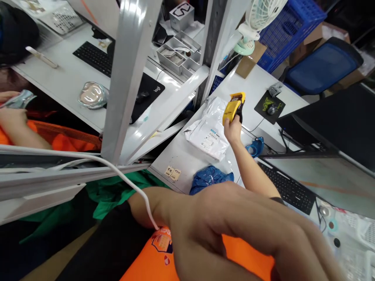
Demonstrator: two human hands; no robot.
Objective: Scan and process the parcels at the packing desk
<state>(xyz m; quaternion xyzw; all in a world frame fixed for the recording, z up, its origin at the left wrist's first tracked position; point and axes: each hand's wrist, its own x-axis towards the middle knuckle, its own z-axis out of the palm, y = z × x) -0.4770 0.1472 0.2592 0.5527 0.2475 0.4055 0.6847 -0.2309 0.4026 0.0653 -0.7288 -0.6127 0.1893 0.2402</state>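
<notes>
Very close to the camera, my left hand [225, 218] reaches across the lower middle. Its fingers are loosely bent and stretched to the right, with a gap below them; the fingertips run out of clear view, and nothing shows in it. My right hand [233, 128] is farther off, raised above the white desk. It grips a yellow-and-black handheld device [233, 108] whose exact kind I cannot make out. Below and left of that hand lies a white plastic mailing bag [208, 136] with a printed label. A crumpled blue plastic bag [209, 177] sits nearer me.
A metal frame post [129, 78] divides this desk from another, where a person's hand [13, 115] holds something shiny. A white cable [125, 179] crosses to my orange vest. A keyboard [288, 187], mouse [272, 109], fan [260, 15] and blue chair [325, 66] are rightward.
</notes>
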